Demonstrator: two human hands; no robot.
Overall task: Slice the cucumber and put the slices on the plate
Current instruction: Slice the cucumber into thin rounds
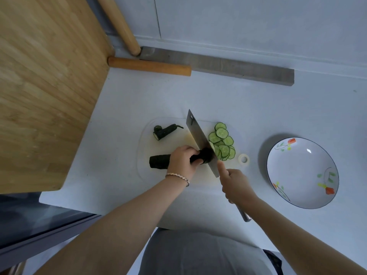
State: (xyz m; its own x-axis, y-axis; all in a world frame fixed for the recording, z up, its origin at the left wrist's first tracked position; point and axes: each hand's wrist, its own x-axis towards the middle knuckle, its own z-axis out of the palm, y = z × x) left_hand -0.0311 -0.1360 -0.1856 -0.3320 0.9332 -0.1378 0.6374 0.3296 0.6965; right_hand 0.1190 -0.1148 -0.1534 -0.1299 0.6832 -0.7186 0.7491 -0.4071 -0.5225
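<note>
A dark green cucumber (159,161) lies across the white cutting board (146,171). My left hand (183,160) grips it with curled fingers near its cut right end. My right hand (235,184) holds the handle of a cleaver (198,135), forefinger stretched along the blade's spine, and the blade stands at the cucumber's cut end. Several round slices (222,142) lie in a pile right of the blade. A cut-off stem piece (165,131) rests at the board's far left. The flowered white plate (302,173) sits to the right, with nothing on it.
A large wooden board (45,86) leans at the left. A wooden rolling pin (149,66) and a grey bar (228,66) lie at the back against the wall. A small white ring (243,159) sits by the board's right edge.
</note>
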